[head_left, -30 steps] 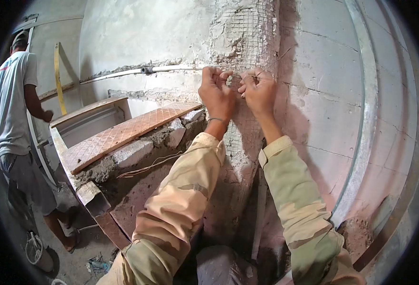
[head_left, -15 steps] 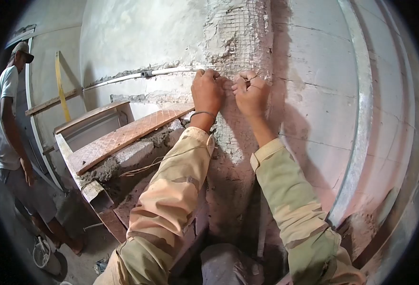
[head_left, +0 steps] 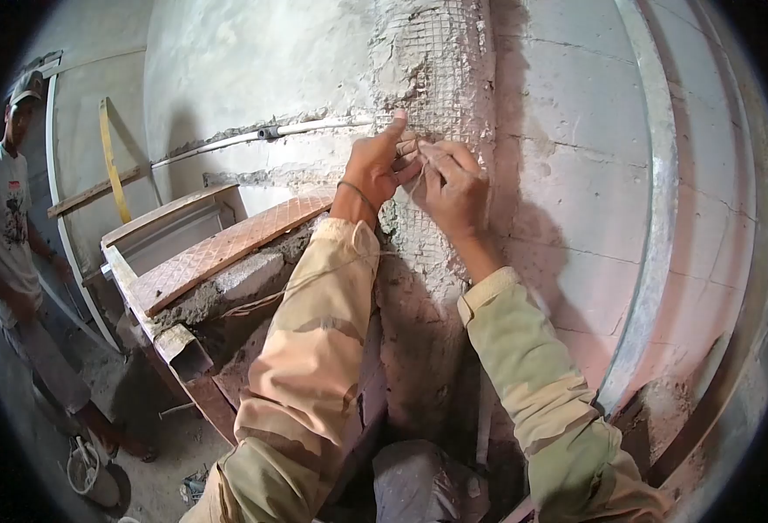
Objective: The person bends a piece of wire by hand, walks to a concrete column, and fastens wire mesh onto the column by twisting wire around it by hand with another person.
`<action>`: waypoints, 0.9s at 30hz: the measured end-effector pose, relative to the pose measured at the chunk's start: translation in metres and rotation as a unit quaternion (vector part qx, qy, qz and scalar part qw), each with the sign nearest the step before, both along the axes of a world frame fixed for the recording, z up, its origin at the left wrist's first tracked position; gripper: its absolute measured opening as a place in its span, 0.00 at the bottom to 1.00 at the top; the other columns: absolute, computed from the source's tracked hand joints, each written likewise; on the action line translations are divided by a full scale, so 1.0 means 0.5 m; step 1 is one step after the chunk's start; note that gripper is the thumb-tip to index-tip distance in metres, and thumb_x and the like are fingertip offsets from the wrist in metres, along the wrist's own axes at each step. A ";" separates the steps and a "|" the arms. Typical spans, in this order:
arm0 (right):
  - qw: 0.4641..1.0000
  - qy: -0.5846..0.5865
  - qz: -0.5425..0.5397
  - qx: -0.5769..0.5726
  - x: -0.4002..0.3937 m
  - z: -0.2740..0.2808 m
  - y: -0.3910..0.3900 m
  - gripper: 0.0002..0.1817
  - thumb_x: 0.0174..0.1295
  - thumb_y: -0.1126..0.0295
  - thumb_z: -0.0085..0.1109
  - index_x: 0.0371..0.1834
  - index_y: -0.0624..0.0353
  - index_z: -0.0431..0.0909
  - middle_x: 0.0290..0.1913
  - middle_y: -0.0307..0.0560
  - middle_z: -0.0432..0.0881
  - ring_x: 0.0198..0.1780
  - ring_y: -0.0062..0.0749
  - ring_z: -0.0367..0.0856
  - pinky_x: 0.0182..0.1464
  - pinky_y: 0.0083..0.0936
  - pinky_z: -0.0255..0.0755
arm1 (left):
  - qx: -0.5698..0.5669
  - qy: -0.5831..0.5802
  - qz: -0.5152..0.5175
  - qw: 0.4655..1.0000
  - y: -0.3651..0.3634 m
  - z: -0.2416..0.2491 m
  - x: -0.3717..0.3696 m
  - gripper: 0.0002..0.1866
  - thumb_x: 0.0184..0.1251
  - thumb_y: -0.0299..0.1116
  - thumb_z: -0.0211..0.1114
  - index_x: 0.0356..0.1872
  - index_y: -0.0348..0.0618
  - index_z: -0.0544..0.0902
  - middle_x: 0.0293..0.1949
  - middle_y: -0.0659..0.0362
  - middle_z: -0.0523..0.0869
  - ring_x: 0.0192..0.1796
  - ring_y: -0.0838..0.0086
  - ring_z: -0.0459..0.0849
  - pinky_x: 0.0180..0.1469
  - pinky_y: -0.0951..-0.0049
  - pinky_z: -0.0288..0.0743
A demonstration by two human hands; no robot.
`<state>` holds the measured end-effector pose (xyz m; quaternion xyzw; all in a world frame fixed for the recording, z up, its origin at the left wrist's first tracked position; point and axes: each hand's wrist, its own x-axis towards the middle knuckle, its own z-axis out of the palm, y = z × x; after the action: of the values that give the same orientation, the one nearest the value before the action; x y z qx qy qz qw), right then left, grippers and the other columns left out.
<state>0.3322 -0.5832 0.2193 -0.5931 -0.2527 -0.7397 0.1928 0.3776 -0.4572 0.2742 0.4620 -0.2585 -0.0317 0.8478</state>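
Both hands work close together in front of a rough masonry column with wire mesh (head_left: 432, 39) set in its face. My left hand (head_left: 373, 170) has its thumb raised and its fingers curled towards the right hand, pinching a thin strand. On the other side my right hand (head_left: 455, 187) grips the strand too, index finger and thumb pressed together. The thin strand (head_left: 415, 181) dangles in a small loop below the fingertips; whether it is wire or string I cannot tell. A dark band circles my left wrist.
A white pipe (head_left: 314, 126) runs along the wall left of the column. Below it lie a tiled plank (head_left: 227, 253) and broken masonry. A metal strip (head_left: 658, 192) stands against the right wall. At far left a person (head_left: 13, 218) stands near a bucket (head_left: 92, 475).
My left hand has turned, its thumb now lifted, and my right hand has come in lower and closer to it. The person at left has turned towards me.
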 end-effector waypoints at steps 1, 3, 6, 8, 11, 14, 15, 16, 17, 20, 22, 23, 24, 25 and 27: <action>0.999 -0.029 -0.029 -0.034 -0.002 -0.006 0.002 0.08 0.60 0.79 0.65 0.42 0.61 0.88 0.39 0.47 0.84 0.39 0.45 0.85 0.41 0.36 0.80 | 0.018 0.020 -0.006 1.000 -0.004 0.003 0.011 0.04 0.69 0.24 0.66 0.39 0.36 0.88 0.33 0.58 0.87 0.33 0.74 0.84 0.29 0.74 0.78; 0.998 -0.031 -0.031 -0.041 -0.006 -0.020 0.007 0.08 0.59 0.80 0.63 0.41 0.64 0.86 0.41 0.48 0.84 0.42 0.46 0.85 0.44 0.38 0.80 | 0.049 -0.050 0.024 0.997 -0.002 -0.001 0.015 0.03 0.68 0.25 0.66 0.37 0.37 0.87 0.30 0.59 0.85 0.30 0.74 0.83 0.28 0.77 0.76; 0.995 -0.029 -0.083 -0.046 -0.007 -0.028 0.006 0.06 0.61 0.81 0.59 0.39 0.66 0.84 0.42 0.50 0.84 0.43 0.48 0.84 0.44 0.38 0.80 | 0.109 -0.044 0.060 0.991 0.025 0.028 0.036 0.03 0.66 0.26 0.68 0.34 0.38 0.87 0.26 0.60 0.83 0.22 0.75 0.77 0.27 0.77 0.74; 0.989 -0.004 -0.132 -0.063 0.015 -0.043 0.014 0.07 0.60 0.81 0.58 0.39 0.68 0.83 0.40 0.51 0.82 0.43 0.48 0.83 0.43 0.39 0.79 | 0.108 -0.010 0.034 0.993 0.021 0.031 0.040 0.02 0.66 0.26 0.68 0.34 0.39 0.87 0.26 0.60 0.83 0.23 0.75 0.77 0.27 0.76 0.74; 0.987 -0.021 -0.160 -0.028 0.051 -0.059 0.073 0.11 0.54 0.78 0.60 0.42 0.67 0.82 0.40 0.51 0.80 0.43 0.47 0.81 0.48 0.40 0.79 | 0.070 0.027 0.035 0.997 0.016 0.026 -0.022 0.04 0.63 0.22 0.66 0.31 0.33 0.87 0.24 0.58 0.82 0.20 0.73 0.75 0.23 0.73 0.69; 0.978 0.006 -0.198 -0.066 0.076 -0.081 0.090 0.14 0.51 0.79 0.60 0.43 0.67 0.82 0.44 0.52 0.81 0.45 0.49 0.81 0.50 0.40 0.79 | 0.188 -0.130 0.136 0.964 0.019 0.015 -0.020 0.11 0.70 0.33 0.69 0.44 0.36 0.91 0.34 0.62 0.87 0.29 0.77 0.76 0.31 0.75 0.70; 0.978 0.008 -0.197 -0.064 0.074 -0.085 0.094 0.14 0.51 0.79 0.60 0.43 0.67 0.82 0.44 0.52 0.81 0.45 0.49 0.81 0.50 0.40 0.79 | 0.190 -0.129 0.137 0.963 0.021 0.010 -0.004 0.11 0.70 0.33 0.69 0.44 0.36 0.91 0.34 0.62 0.87 0.29 0.77 0.76 0.31 0.75 0.70; 0.984 0.016 -0.163 -0.071 0.070 -0.089 0.096 0.13 0.50 0.80 0.60 0.40 0.66 0.83 0.41 0.52 0.82 0.43 0.49 0.81 0.50 0.40 0.79 | 0.214 -0.161 0.150 0.952 0.021 0.007 0.012 0.11 0.69 0.34 0.70 0.43 0.36 0.92 0.32 0.62 0.87 0.29 0.78 0.77 0.32 0.74 0.70; 0.988 0.024 -0.130 -0.079 0.058 -0.088 0.097 0.12 0.48 0.80 0.60 0.37 0.64 0.84 0.38 0.52 0.82 0.41 0.49 0.81 0.50 0.40 0.79 | 0.236 -0.193 0.162 0.938 0.021 0.004 0.022 0.12 0.69 0.36 0.71 0.43 0.36 0.92 0.31 0.61 0.87 0.30 0.78 0.77 0.32 0.74 0.71; 0.991 0.084 -0.107 0.005 -0.012 -0.075 0.056 0.07 0.47 0.81 0.58 0.28 0.62 0.84 0.31 0.51 0.84 0.36 0.49 0.84 0.45 0.39 0.80 | 0.224 -0.243 0.170 0.928 0.032 -0.011 0.005 0.13 0.66 0.37 0.75 0.42 0.36 0.92 0.30 0.61 0.89 0.30 0.79 0.80 0.33 0.73 0.75; 0.988 0.046 0.014 0.149 -0.023 -0.026 0.023 0.07 0.54 0.80 0.55 0.25 0.62 0.84 0.30 0.55 0.87 0.32 0.50 0.88 0.36 0.39 0.80 | 0.203 -0.267 0.234 0.913 0.014 -0.030 0.024 0.13 0.64 0.37 0.76 0.41 0.36 0.92 0.30 0.62 0.89 0.30 0.80 0.81 0.34 0.73 0.76; 0.980 0.100 0.047 0.165 -0.031 0.012 0.016 0.06 0.55 0.77 0.58 0.27 0.62 0.85 0.30 0.56 0.87 0.33 0.50 0.88 0.37 0.39 0.80 | 0.185 -0.290 0.297 0.891 0.004 -0.039 0.030 0.13 0.63 0.37 0.77 0.40 0.36 0.93 0.29 0.62 0.89 0.31 0.80 0.82 0.34 0.73 0.78; 0.968 0.156 0.078 0.182 -0.038 0.047 0.012 0.06 0.57 0.74 0.60 0.30 0.62 0.87 0.31 0.57 0.88 0.34 0.50 0.89 0.38 0.40 0.80 | 0.216 -0.260 0.350 0.874 0.002 -0.037 0.009 0.14 0.58 0.39 0.78 0.35 0.37 0.93 0.27 0.58 0.91 0.28 0.76 0.85 0.35 0.71 0.79; 0.961 0.222 0.004 0.166 -0.044 0.080 0.014 0.08 0.57 0.70 0.63 0.32 0.63 0.87 0.32 0.57 0.88 0.36 0.50 0.90 0.40 0.40 0.81 | 0.215 -0.255 0.346 0.877 -0.005 -0.042 0.005 0.14 0.58 0.39 0.78 0.35 0.37 0.93 0.27 0.58 0.91 0.28 0.76 0.85 0.35 0.71 0.79; 0.942 0.291 -0.074 0.147 -0.029 0.120 0.023 0.11 0.58 0.65 0.67 0.35 0.63 0.88 0.34 0.58 0.89 0.38 0.50 0.90 0.41 0.40 0.82 | 0.233 -0.247 0.475 0.812 -0.017 -0.053 -0.007 0.12 0.55 0.38 0.78 0.31 0.38 0.92 0.25 0.52 0.90 0.28 0.68 0.88 0.36 0.68 0.81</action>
<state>0.3178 -0.5715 0.2791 -0.7645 -0.0292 -0.5759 0.2881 0.3740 -0.4658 0.2477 0.7029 -0.1926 0.4312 0.5318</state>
